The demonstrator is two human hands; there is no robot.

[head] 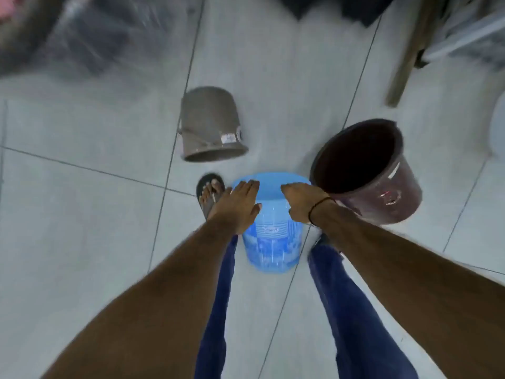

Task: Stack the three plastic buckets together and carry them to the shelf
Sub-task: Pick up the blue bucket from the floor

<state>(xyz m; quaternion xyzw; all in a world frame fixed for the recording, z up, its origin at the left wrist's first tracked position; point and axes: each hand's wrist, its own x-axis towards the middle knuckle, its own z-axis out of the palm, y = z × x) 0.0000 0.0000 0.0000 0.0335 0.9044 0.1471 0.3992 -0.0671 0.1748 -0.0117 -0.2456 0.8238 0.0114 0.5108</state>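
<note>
On the far left we see only pale grey floor tiles (82,214) crossed by dark grout lines, with a blurred dark mass wrapped in clear plastic (90,34) at the top corner. Moving right, a grey plastic bucket (211,124) sits on the floor with its wider rim toward us and its narrower base away; we cannot tell whether it lies on its side or stands upside down. A thin handle and a small label show on its side. Just below it, our left foot in a dark sandal (210,194) rests on the tile.

Our left hand (240,203) lies open, fingers together and stretched forward, its palm against the left side of the blue bucket (273,242). That blue bucket stands between our legs in blue trousers (355,310), its top toward our hands and a white printed band on its wall. Our right hand (299,201), a dark cord around the wrist, is curled over the bucket's right upper edge; its fingers are hidden, so we cannot tell how firmly it grips.

Just beside that hand, a dark maroon bucket (366,170) stands tilted, its dark mouth open toward us, seemingly touching the blue one at the rim. All three buckets stand apart, unstacked. Farther right, a wooden leg (404,58) slants across the top corner.
</note>
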